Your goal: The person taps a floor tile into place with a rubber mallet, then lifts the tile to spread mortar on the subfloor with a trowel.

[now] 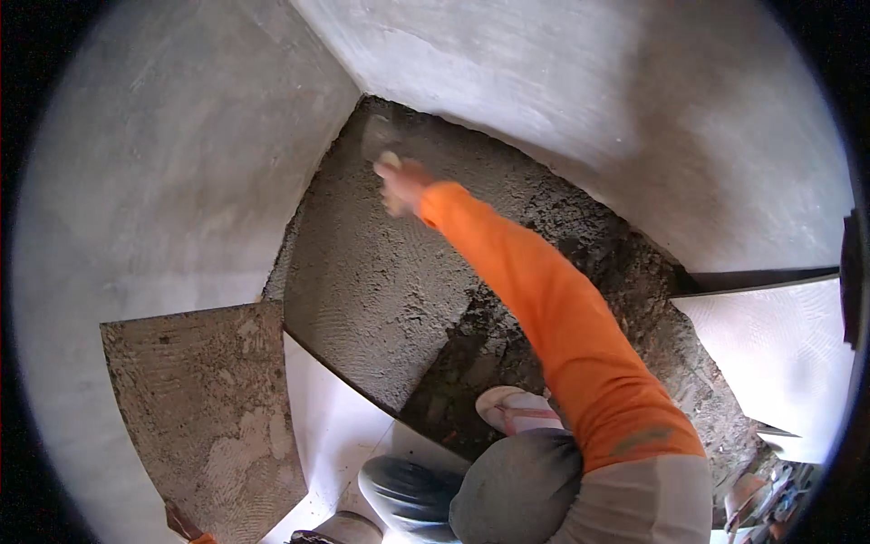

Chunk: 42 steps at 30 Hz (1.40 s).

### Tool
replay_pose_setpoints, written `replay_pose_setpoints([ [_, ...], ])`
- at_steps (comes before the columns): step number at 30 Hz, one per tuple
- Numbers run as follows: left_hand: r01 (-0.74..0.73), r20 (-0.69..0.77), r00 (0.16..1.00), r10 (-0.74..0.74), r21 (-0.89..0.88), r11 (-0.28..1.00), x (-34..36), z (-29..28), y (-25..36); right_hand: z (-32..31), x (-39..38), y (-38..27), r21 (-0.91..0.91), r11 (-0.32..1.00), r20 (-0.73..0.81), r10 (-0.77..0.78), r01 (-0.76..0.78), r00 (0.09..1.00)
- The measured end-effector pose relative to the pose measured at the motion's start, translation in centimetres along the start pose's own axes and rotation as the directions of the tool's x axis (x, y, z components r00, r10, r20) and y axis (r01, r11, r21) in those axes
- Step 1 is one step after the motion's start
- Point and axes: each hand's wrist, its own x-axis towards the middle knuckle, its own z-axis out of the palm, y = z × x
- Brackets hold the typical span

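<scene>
My right hand (405, 184) reaches to the far corner, closed around the pale handle of a trowel (377, 136). Motion blurs the trowel, and its blade lies against the wet grey mortar (353, 245) spread over the floor. At the lower left, a large tile (204, 408) shows its rough, mortar-smeared back. My left hand (184, 524) is at this tile's lower corner, gripping the edge. Only a small part of that hand and an orange cuff show at the picture's rim.
Grey plastered walls (163, 163) meet at the far corner. Pale laid tiles (331, 399) border the mortar on the near side. A white tile or panel (779, 344) is at the right. Rough dark ground (489, 363) lies around my sandalled foot (517, 410). A bucket-like container (349, 528) stands at the bottom.
</scene>
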Motion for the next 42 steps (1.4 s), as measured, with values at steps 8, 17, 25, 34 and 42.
replay_pose_setpoints([
  [8, 0.040, 0.069, 0.997, -0.041, 0.029, 0.999, -0.6, -2.8, -0.3, 2.3, 7.2, -1.2, -0.284, 0.955, -0.195, -0.145, 0.086, 0.970],
  [17, 0.060, 0.047, 0.997, -0.061, 0.015, 0.998, -0.8, -1.1, 0.1, -7.1, -4.4, 3.5, 0.060, 0.995, -0.287, -0.063, 0.083, 0.956],
  [25, 0.081, 0.060, 0.995, -0.076, -0.086, 0.993, -1.0, -1.1, -0.6, -17.7, -19.5, 7.2, 0.543, 0.839, -0.185, 0.144, -0.021, 0.972],
  [34, 0.125, 0.102, 0.989, -0.108, -0.171, 0.977, -1.8, -2.5, 1.3, -13.2, -24.2, 9.5, 0.177, 0.984, -0.192, 0.069, -0.035, 0.979],
  [42, 0.128, -0.065, 0.989, -0.132, -0.067, 0.990, -3.5, -0.9, 7.4, -16.6, -22.7, 10.6, 0.374, 0.927, -0.491, 0.170, 0.030, 0.854],
])
